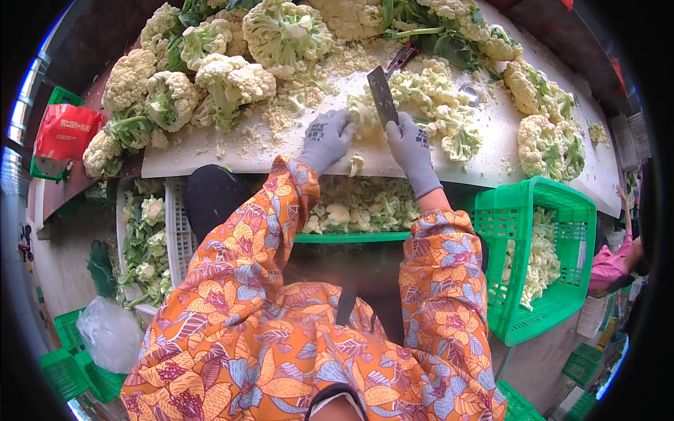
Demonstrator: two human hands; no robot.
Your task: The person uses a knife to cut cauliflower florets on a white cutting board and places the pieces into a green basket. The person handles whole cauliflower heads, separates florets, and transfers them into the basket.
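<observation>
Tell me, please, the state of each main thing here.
Knife: held, unsheathed
Right hand: gloved, gripping knife
Left hand: gloved, half-curled
Cut florets: heaped loosely
Cauliflower heads: piled
Right green crate: open, partly filled
Middle green crate: filled, part hidden
White crate: holding leafy pieces
Plastic bag: crumpled

Across the back of your gloved left hand (326,142), near the front edge of the surface (203,160), you show several short lines of dark characters and letters. Your gloved right hand (413,152) bears similar dark print. By the surface's left edge, a red bag (63,137) carries a row of pale characters.
</observation>
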